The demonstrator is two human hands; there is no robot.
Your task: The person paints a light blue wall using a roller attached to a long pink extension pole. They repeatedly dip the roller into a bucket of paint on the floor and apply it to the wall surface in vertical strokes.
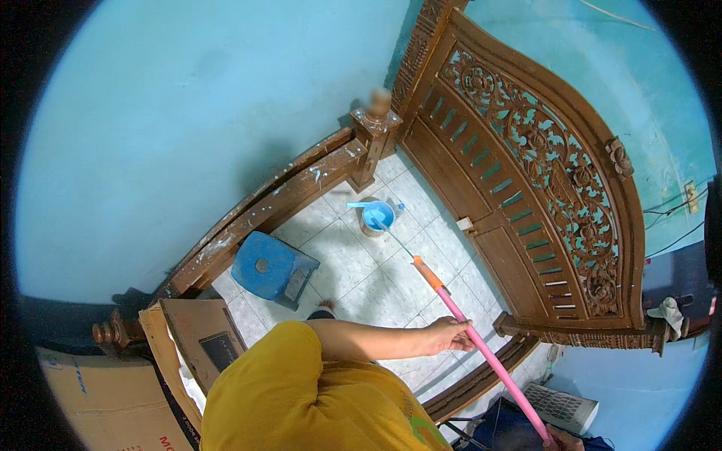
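My left hand [450, 336] is closed around a long pink pole [496, 370], about midway along it. Lower right, at the picture's edge, my right hand [564, 439] wraps the pole's near end and is partly cut off. An orange handle [429, 273] with a thin metal rod is joined to the pole's far end, like a paint roller's. The rod slants down into a small bucket [374, 231] of light blue paint on the floor; the tool's head is hard to make out there. A light blue handled tool [361, 204] lies across the bucket's rim.
A blue plastic stool [272, 263] stands left of the bucket on white tiles. A paint-spattered wooden bed frame [331, 158] runs along the left wall, its carved headboard [519, 180] at right. Cardboard boxes [203, 334] stand lower left; a whitish vented object [564, 407] sits lower right.
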